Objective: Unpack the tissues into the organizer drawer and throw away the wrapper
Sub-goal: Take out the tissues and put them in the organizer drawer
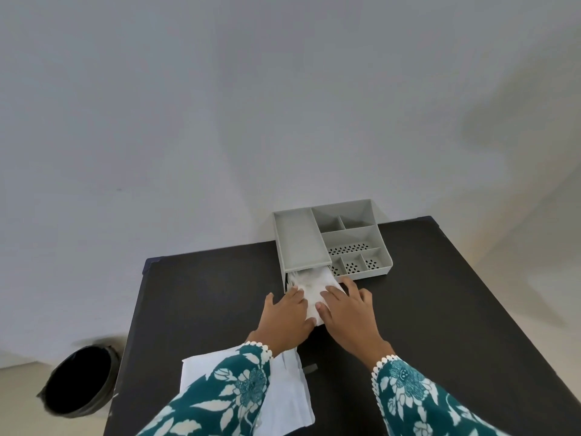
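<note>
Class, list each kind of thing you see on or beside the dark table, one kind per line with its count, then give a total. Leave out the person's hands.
Grey organizer: 1
Stack of white tissues: 1
White wrapper: 1
Black bin: 1
Total: 4

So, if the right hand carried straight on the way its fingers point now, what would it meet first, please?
The right hand points away from the person, fingers on the tissues. Going straight on, it would probably run along them into the front of the grey organizer, near the drawer opening; depth is hard to judge.
</note>
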